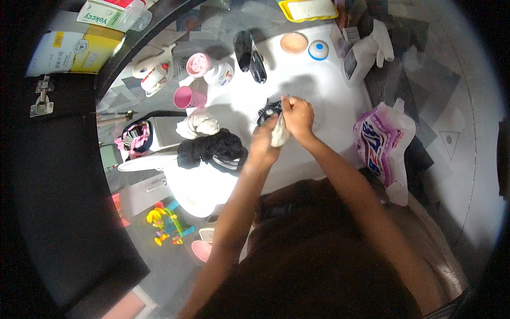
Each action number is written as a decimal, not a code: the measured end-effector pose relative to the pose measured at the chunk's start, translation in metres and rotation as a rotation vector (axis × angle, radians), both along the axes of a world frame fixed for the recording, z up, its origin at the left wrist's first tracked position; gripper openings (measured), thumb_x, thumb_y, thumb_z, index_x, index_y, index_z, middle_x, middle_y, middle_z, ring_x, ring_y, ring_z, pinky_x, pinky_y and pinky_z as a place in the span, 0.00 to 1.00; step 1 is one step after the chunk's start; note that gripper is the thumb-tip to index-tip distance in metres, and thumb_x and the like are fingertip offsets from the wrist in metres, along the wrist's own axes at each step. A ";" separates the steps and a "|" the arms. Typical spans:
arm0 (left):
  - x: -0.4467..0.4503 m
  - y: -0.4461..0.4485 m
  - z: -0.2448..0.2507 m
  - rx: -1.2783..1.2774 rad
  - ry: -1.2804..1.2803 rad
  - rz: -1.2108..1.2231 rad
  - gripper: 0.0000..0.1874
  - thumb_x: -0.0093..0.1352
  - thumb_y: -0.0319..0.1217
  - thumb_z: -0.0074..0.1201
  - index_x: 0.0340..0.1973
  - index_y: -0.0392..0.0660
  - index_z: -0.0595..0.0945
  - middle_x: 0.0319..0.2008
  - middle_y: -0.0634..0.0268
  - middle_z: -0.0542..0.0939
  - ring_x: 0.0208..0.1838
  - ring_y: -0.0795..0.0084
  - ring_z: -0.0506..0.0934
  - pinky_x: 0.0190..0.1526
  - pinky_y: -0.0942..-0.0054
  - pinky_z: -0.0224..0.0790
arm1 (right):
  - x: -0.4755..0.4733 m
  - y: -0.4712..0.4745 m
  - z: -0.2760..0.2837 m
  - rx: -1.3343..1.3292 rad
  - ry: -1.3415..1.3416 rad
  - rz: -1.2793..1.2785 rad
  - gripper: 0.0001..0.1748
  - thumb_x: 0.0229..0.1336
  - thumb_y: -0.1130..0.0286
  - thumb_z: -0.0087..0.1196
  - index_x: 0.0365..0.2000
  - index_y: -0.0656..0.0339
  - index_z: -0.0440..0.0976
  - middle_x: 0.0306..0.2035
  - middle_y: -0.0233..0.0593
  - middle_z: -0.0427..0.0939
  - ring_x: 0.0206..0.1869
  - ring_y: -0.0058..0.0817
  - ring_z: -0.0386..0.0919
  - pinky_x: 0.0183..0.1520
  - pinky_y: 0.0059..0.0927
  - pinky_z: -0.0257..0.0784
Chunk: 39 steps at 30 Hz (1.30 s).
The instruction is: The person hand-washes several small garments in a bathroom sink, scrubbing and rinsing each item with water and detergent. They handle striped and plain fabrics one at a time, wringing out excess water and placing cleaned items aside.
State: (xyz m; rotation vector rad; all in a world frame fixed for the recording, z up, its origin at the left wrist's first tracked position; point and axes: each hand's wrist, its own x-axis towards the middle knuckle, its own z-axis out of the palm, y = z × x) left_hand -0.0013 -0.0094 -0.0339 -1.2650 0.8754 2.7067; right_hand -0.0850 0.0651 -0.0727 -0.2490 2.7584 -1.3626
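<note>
Over the white washbasin (342, 119), both hands grip one small wet-looking cloth item (280, 134), pale at the lower end with dark patterned fabric at the top. My left hand (265, 141) closes round its left side. Fingers curled, my right hand (298, 117) is clenched on its right side. The hands are close together, and the part of the cloth between the fingers is hidden. To their left, a black cloth bundle (213, 149) with a grey-white striped part and a white crumpled cloth (198, 123) lie at the basin's left edge.
A black faucet (249, 56) stands beyond the hands. Left of it are a pink cup (189, 97) and a pink-capped bottle (219, 74). A soap-like disc (293, 43) sits on the far rim. At right are a white spray bottle (362, 56) and a purple-white detergent pouch (380, 147).
</note>
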 end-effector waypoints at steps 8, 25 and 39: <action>0.037 -0.029 0.007 -0.099 -0.322 0.015 0.22 0.68 0.40 0.49 0.54 0.45 0.67 0.55 0.60 0.67 0.60 0.65 0.64 0.59 0.66 0.57 | 0.000 0.047 0.079 -0.851 -1.123 0.199 0.15 0.55 0.58 0.56 0.23 0.58 0.70 0.17 0.27 0.69 0.16 0.13 0.66 0.15 0.15 0.58; 0.040 0.022 0.075 -1.030 0.248 -0.197 0.11 0.65 0.30 0.56 0.36 0.36 0.75 0.25 0.68 0.78 0.27 0.85 0.72 0.30 0.82 0.65 | 0.016 0.049 0.119 -0.860 -0.664 0.567 0.16 0.52 0.73 0.58 0.42 0.67 0.72 0.30 0.30 0.74 0.27 0.12 0.69 0.27 0.15 0.65; 0.048 0.026 0.107 -0.903 0.378 -0.107 0.19 0.72 0.41 0.41 0.47 0.36 0.72 0.35 0.65 0.76 0.36 0.79 0.72 0.40 0.79 0.65 | 0.031 0.050 0.134 -0.897 -0.817 0.546 0.04 0.56 0.77 0.54 0.32 0.67 0.72 0.26 0.28 0.72 0.25 0.11 0.67 0.29 0.14 0.63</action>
